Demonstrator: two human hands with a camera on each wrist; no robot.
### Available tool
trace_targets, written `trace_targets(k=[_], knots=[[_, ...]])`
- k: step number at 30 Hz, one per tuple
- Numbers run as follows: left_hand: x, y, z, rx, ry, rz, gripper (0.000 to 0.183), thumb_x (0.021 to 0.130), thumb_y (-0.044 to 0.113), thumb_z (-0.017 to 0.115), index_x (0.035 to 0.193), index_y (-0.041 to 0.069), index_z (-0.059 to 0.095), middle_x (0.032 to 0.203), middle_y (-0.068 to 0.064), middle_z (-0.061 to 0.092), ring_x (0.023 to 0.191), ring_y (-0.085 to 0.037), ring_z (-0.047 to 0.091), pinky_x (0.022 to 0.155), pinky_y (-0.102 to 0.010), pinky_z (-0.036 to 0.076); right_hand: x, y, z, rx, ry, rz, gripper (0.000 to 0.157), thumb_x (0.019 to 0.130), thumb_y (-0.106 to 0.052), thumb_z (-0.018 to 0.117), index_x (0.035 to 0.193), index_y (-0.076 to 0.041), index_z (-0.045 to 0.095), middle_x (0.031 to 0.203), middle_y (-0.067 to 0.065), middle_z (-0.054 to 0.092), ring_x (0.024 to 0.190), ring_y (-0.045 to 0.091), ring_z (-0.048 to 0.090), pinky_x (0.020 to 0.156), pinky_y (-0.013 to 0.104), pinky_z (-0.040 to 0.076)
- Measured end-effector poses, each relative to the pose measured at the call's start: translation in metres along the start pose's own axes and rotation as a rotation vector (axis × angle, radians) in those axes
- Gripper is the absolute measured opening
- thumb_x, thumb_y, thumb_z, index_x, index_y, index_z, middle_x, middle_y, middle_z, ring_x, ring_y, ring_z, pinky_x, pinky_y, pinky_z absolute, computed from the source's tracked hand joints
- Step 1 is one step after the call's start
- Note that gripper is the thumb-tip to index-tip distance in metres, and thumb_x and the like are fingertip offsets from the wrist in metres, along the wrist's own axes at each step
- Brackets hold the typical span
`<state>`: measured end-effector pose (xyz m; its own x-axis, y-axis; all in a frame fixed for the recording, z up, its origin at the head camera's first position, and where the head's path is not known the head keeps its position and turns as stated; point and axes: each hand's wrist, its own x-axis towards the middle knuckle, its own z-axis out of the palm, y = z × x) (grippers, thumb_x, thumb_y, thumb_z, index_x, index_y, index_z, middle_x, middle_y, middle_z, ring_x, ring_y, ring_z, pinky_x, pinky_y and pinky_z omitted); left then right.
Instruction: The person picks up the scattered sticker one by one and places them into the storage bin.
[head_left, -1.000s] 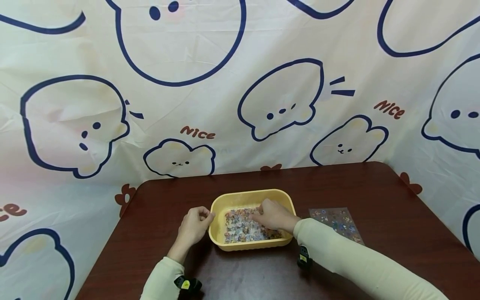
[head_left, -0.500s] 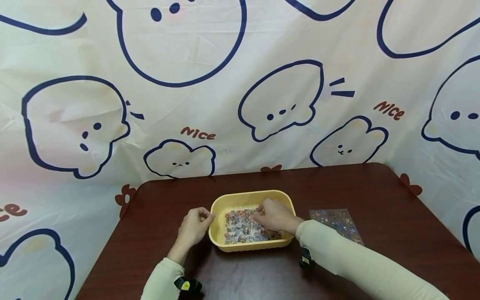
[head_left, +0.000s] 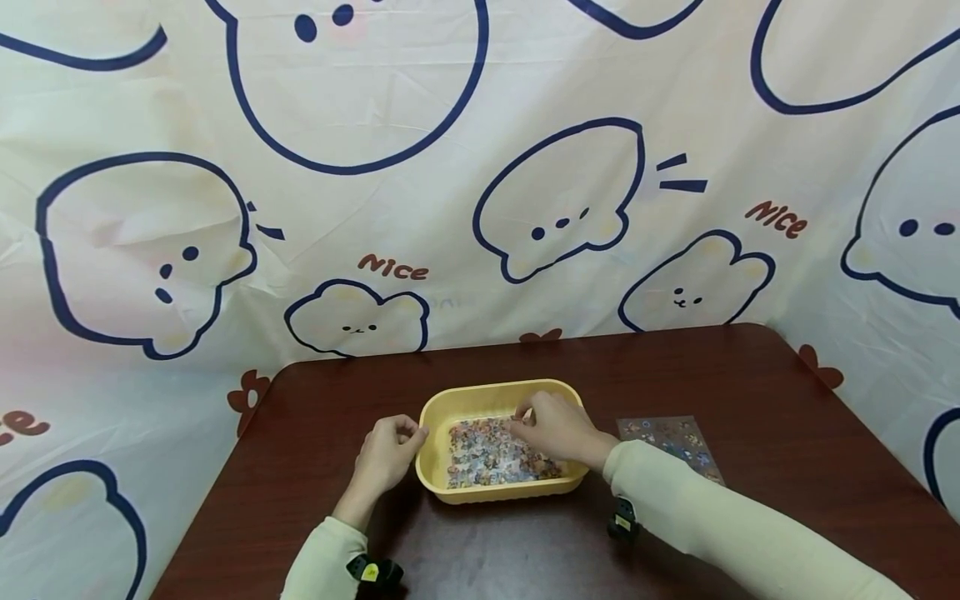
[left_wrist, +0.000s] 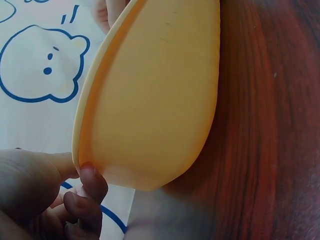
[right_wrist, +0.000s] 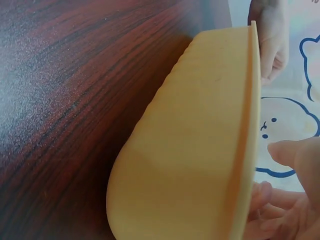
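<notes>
A yellow plastic basin stands on the table with many small multicoloured jigsaw pieces spread over its bottom. My left hand pinches the rim at its left end; in the left wrist view thumb and forefinger meet across the basin's edge. Over the right part of the pieces, inside the basin, is my right hand. Its thumb stands apart from the bent fingers in the right wrist view, where the basin's wall partly hides those fingers. Nothing shows between them.
A flat clear sheet or bag with small coloured pieces lies right of the basin, partly behind the right sleeve. The dark wooden table ends at a cloth backdrop printed with cartoon bears.
My right hand and forearm have shifted slightly to the right, and a gap shows more clearly between thumb and forefinger. The left hand keeps its grip on the rim.
</notes>
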<state>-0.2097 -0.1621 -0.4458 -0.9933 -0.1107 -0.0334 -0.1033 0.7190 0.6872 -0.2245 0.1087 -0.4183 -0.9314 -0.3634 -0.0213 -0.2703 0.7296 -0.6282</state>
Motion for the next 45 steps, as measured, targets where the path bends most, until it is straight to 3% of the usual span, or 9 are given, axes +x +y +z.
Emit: trace_targets(k=[5,11,20,45], knots=[[-0.001,0.0,-0.001,-0.004,-0.001,0.0,0.02,0.096,0.03,0.066,0.086,0.013,0.067,0.06,0.004,0.057,0.056,-0.013,0.049,0.055,-0.03,0.036,-0.002,-0.003,-0.004,-0.031,0.027,0.008,0.024,0.096,-0.04,0.067,0.095,-0.017,0.074,0.05,-0.006,0.052,0.042,0.008,0.042,0.04,0.024,0.026],[-0.001,0.0,-0.001,-0.004,-0.004,-0.005,0.019,0.096,0.03,0.066,0.088,0.013,0.067,0.062,0.004,0.059,0.057,-0.013,0.05,0.056,-0.03,0.036,-0.006,-0.005,-0.009,-0.037,0.056,0.028,0.025,0.095,-0.037,0.068,0.106,-0.015,0.074,0.065,-0.008,0.063,0.049,0.01,0.052,0.043,0.026,0.033],[0.0,-0.001,0.0,-0.001,-0.007,-0.003,0.019,0.096,0.03,0.066,0.087,0.013,0.067,0.062,0.004,0.059,0.057,-0.013,0.05,0.056,-0.03,0.036,-0.017,-0.003,-0.02,-0.065,0.106,0.022,0.027,0.095,-0.038,0.069,0.107,-0.015,0.075,0.083,-0.007,0.07,0.059,0.007,0.058,0.05,0.03,0.045],[0.001,-0.002,0.0,-0.003,-0.004,-0.003,0.019,0.096,0.029,0.066,0.089,0.012,0.067,0.063,0.002,0.058,0.057,-0.013,0.051,0.055,-0.03,0.037,-0.031,0.02,-0.043,-0.124,0.153,0.075,0.033,0.095,-0.035,0.069,0.117,-0.01,0.072,0.094,0.003,0.074,0.063,0.008,0.059,0.05,0.028,0.044]])
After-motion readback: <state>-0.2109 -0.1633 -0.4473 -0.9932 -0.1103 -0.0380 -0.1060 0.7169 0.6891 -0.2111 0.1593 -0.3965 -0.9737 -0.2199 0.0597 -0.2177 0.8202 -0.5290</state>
